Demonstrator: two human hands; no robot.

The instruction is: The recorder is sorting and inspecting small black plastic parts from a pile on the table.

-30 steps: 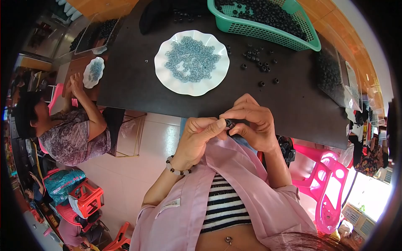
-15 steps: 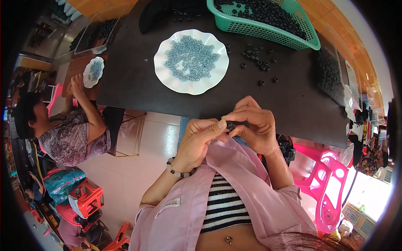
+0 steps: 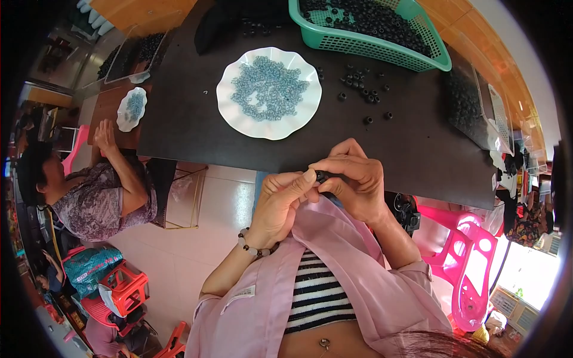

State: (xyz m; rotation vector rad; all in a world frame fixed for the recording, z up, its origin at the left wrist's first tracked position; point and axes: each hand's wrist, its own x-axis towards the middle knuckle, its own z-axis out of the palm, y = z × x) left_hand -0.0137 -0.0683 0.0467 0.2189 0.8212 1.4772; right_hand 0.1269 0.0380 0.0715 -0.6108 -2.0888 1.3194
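My left hand (image 3: pixel 279 200) and my right hand (image 3: pixel 357 188) meet just in front of the table's near edge. Pinched between their fingertips is a small black round part (image 3: pixel 322 176), mostly covered by the fingers. Beyond my hands stands a white plate (image 3: pixel 228 116) with a wavy rim, bearing many small clear bluish rings (image 3: pixel 253 92). Several loose black round parts (image 3: pixel 369 120), with holes through them, lie on the dark table (image 3: pixel 412 149) to the right of the plate.
A green basket (image 3: pixel 370 50) of black parts stands at the far right, and a clear bin (image 3: pixel 477 113) of similar parts beside it. At left, another person (image 3: pixel 104 203) sits by a smaller plate (image 3: pixel 124 119) of rings. A pink chair (image 3: pixel 468 268) stands to my right.
The view has shifted slightly, so the table's things sit a little lower and further left. My hands keep the same pinch on the black part. The other person's hands have moved slightly.
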